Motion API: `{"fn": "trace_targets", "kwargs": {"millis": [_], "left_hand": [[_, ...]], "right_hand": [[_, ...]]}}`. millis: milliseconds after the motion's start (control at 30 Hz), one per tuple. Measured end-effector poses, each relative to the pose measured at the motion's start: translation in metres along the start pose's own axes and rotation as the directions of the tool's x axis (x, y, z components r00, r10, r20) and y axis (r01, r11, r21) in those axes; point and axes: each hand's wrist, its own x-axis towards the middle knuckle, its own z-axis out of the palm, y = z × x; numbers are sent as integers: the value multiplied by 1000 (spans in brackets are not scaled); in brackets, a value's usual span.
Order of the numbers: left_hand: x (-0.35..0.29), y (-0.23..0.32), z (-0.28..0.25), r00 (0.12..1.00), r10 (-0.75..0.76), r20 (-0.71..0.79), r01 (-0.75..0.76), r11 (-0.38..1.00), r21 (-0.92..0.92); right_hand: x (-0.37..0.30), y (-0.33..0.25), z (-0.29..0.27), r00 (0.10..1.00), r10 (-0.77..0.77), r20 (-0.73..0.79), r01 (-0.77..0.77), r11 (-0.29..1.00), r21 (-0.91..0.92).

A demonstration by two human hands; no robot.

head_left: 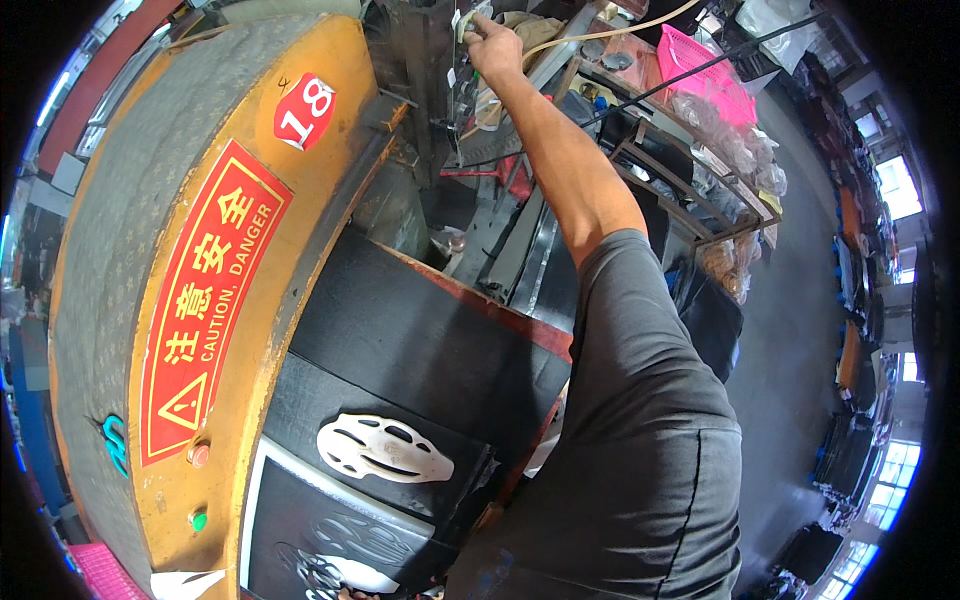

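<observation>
My right arm stretches far forward, and my right hand (493, 48) is closed at the dark upright part of a machine. Its fingers are on a small pale piece (470, 24) whose kind I cannot make out. Skin-coloured fingertips at the bottom edge look like my left hand (347, 594), almost wholly out of the picture. Near them lies a white-rimmed black panel (262, 505) with black vented shapes and a white piece on it. Beyond it, a white slotted shell (385, 448), shaped like a bike helmet shell, rests on a black surface (430, 330).
An orange machine body (170, 330) curves along the left, bearing a red warning sign (215, 300), a red button (199, 455) and a green button (199, 521). Beyond my arm stands a metal rack (690, 190) with a pink basket (705, 75) and plastic bags (735, 135).
</observation>
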Motion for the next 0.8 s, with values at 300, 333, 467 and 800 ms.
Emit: {"fn": "trace_targets", "kwargs": {"millis": [300, 333, 467, 800], "left_hand": [[4, 1, 0, 1000, -13, 2, 13, 1000, 0], [4, 1, 1, 1000, -15, 2, 15, 1000, 4], [5, 3, 0, 1000, -17, 4, 17, 1000, 11], [13, 2, -5, 1000, -19, 2, 19, 1000, 2]], "right_hand": [[2, -2, 3, 1000, -12, -3, 12, 999, -44], [2, -2, 4, 1000, -28, -14, 28, 999, -34], [2, -1, 6, 1000, -14, -21, 14, 1000, -10], [8, 4, 17, 1000, 8, 3, -8, 998, -56]]}}
